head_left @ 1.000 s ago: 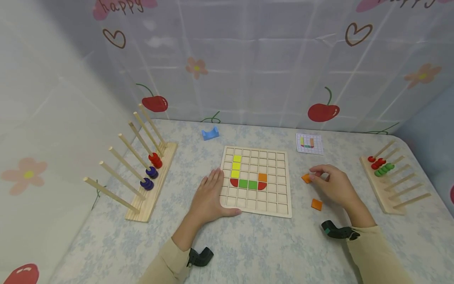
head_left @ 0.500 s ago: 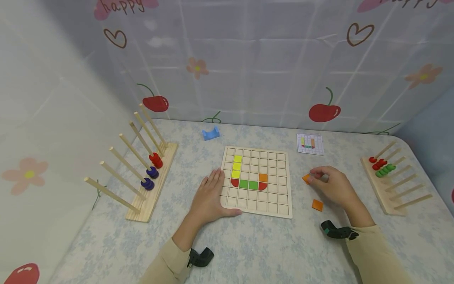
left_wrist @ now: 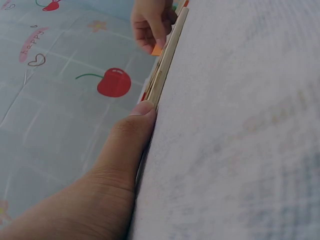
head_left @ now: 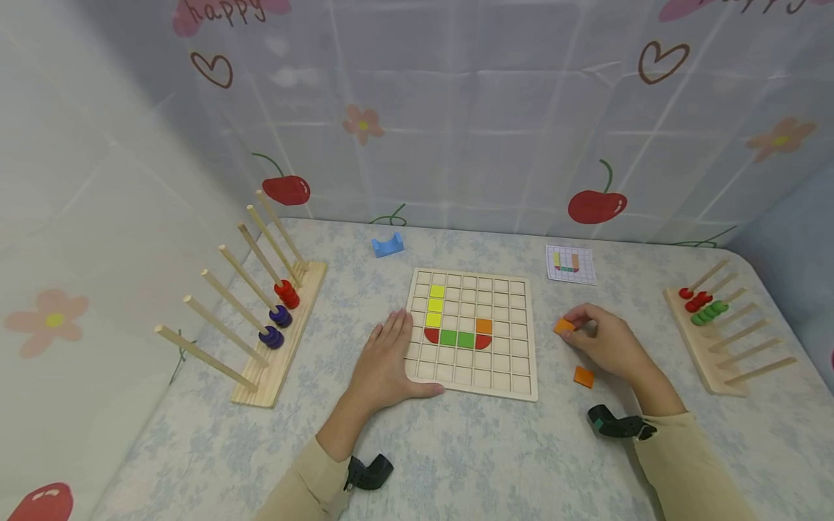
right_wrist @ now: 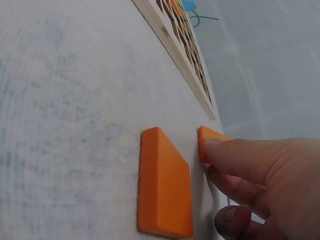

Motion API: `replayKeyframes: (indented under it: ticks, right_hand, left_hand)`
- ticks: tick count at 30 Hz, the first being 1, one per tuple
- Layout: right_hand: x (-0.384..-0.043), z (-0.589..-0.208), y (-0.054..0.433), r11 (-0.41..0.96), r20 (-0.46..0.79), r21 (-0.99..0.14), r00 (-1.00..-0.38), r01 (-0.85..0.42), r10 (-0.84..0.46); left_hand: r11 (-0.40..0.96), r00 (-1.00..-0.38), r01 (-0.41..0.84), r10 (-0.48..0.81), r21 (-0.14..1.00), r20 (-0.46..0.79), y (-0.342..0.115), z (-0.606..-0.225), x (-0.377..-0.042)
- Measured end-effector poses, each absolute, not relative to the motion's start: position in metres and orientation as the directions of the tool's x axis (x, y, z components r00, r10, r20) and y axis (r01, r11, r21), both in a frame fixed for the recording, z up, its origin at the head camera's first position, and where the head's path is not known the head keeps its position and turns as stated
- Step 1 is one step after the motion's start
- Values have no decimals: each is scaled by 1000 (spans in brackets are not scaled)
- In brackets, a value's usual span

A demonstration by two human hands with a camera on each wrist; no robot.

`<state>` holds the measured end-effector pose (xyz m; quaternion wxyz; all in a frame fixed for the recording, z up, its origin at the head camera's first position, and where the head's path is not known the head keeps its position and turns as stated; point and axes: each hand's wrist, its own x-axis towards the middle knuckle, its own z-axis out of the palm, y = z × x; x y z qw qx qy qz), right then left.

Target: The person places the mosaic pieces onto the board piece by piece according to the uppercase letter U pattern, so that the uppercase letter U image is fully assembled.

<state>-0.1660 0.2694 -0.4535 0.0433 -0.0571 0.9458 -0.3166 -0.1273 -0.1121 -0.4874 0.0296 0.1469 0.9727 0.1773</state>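
Note:
A wooden grid board [head_left: 508, 376] lies mid-table, holding yellow squares [head_left: 434, 305], green squares [head_left: 457, 339], red rounded corner pieces [head_left: 483, 341] and one orange square [head_left: 484, 325]. My left hand [head_left: 383, 369] lies along the board's left side with fingers straight, its thumb against the front edge; the left wrist view has the thumb [left_wrist: 127, 135] touching that edge. To the right of the board, my right hand [head_left: 609, 340] pinches an orange square tile [head_left: 563, 326] between thumb and fingers. A second orange tile [head_left: 583, 377] lies flat nearer the front, large in the right wrist view.
A peg rack [head_left: 280, 362] with blue and red rings stands at left. Another peg rack [head_left: 700, 354] with red and green beads is at far right. Behind the board are a blue curved block [head_left: 388, 245] and a pattern card [head_left: 570, 265].
My right hand has closed in on the upper orange tile and now pinches it, shifting slightly left. The left hand stays in place at the board.

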Motion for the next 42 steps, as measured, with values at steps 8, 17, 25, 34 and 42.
replayKeyframes:
  ticks: [8, 17, 25, 34, 42]
  right_hand:
    - [-174, -448, 261, 760, -29, -642, -987, -102, -157]
    - [-190, -441, 234, 719, -17, -682, -980, -135, -200]
    - [-204, -441, 198, 696, -56, -706, -969, -131, -239]
    - [-213, -445, 167, 677, -69, -718, -950, -164, -304]
    - [-216, -446, 155, 728, -104, -671, -954, -142, -281]
  left_hand:
    - [894, -955, 274, 296, 355, -9, -113, -488, -127]
    - [889, -953, 277, 302, 366, -12, -112, -487, -127]
    - [886, -953, 279, 303, 370, -6, -113, -486, -127]
    - [889, -954, 276, 300, 364, -11, -113, -485, -127]
    - [893, -954, 275, 300, 355, -16, -113, -486, -128]
